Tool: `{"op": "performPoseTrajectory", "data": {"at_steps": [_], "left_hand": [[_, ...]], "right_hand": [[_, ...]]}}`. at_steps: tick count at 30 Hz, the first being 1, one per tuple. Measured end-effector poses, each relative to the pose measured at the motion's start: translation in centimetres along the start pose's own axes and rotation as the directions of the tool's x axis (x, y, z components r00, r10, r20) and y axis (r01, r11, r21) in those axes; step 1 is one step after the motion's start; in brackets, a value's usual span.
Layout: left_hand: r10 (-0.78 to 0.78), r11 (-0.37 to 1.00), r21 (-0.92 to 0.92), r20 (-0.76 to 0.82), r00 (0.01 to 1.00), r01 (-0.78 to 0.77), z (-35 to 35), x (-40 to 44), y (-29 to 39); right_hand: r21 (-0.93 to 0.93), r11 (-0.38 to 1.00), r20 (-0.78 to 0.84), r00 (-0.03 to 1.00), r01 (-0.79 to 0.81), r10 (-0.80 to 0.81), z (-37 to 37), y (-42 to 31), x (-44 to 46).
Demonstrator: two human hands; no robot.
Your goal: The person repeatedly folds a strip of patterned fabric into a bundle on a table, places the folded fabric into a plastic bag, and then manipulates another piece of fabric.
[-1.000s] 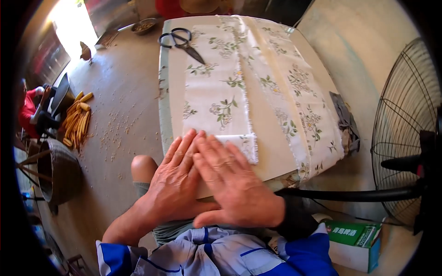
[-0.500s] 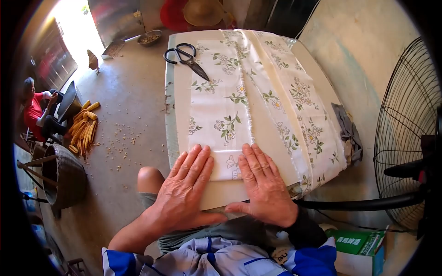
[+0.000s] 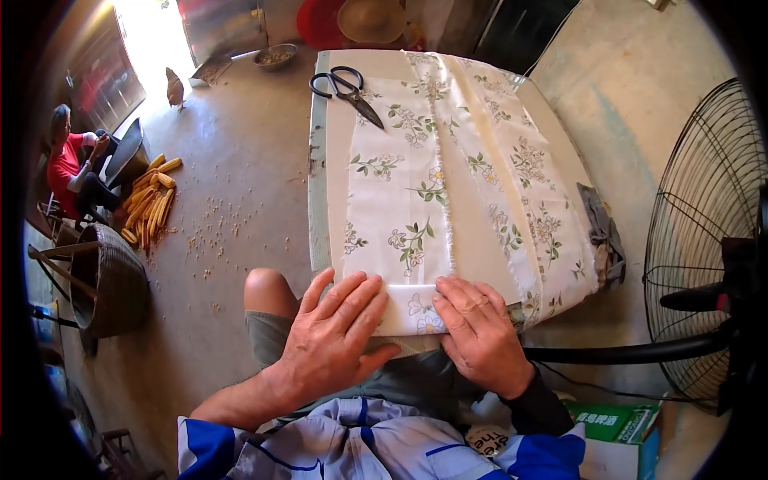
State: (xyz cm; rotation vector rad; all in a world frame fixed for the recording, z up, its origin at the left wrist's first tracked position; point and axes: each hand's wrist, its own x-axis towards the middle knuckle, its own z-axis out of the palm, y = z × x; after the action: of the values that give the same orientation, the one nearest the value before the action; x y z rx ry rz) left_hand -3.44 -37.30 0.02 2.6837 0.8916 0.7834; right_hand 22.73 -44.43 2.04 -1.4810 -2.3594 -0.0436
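L hand point(image 3: 340, 328) is lying palm down, fingers slightly spread, tips pressing on the folded near end of the floral cloth strip point(image 3: 392, 200); its thumb is pointing R along the near edge. R hand point(image 3: 484, 332) is resting opp. side of same fold, fingers close tog. & bending over it, thumb sitting at near edge; can't tell if it's pinching the layers. Folded end is lying b/w the two hands, showing paler flower print. Strip is running straight away from the person, flat on the surface point(image 3: 472, 260), R edge fraying.

Scissors point(image 3: 352, 96), black handles, are lying at far L, blades overlapping strip's far end. 2nd floral cloth point(image 3: 532, 180) is lying to R of strip, partly hanging over the R edge. Grey rag point(image 3: 606, 232) is bunching at R edge of surface. Farther R, lg. fan point(image 3: 696, 298) is standing nr wall; green-topped box point(image 3: 612, 422) is sitting below it.

L bkgd: person in red point(image 3: 68, 172) is sitting by a dark tub point(image 3: 128, 160); corn cobs point(image 3: 150, 204) are piling on the floor point(image 3: 248, 160), kernels scattering around. Basket point(image 3: 120, 280) is standing nearer. Chicken point(image 3: 174, 86) is standing nr bright doorway, bowl point(image 3: 275, 57) sitting to its R.
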Motion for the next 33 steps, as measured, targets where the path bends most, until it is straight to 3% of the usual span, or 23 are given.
{"op": "performPoseTrajectory", "data": {"at_steps": [12, 18, 24, 33], "left_hand": [[0.025, 0.991, -0.130, -0.019, 0.999, -0.028, -1.0, 0.9, -1.8], [0.014, 0.993, -0.114, -0.173, 0.985, -0.034, -0.1, 1.2, -3.1], [-0.088, 0.993, -0.102, -0.233, 0.969, 0.066, 0.3, 2.1, -3.4], [-0.162, 0.987, -0.073, -0.309, 0.937, 0.146, 1.0, 2.6, -3.3]], "right_hand": [[0.151, 0.981, -0.194, 0.969, -0.124, 0.153, 0.6, 0.6, 0.3], [0.208, 0.967, -0.255, 0.946, -0.150, 0.202, 0.9, 0.7, 1.0], [0.201, 0.946, -0.318, 0.897, -0.252, 0.307, 1.9, 0.8, 1.9], [0.313, 0.871, -0.232, 0.859, -0.379, 0.457, 2.3, 0.7, 2.3]]}}
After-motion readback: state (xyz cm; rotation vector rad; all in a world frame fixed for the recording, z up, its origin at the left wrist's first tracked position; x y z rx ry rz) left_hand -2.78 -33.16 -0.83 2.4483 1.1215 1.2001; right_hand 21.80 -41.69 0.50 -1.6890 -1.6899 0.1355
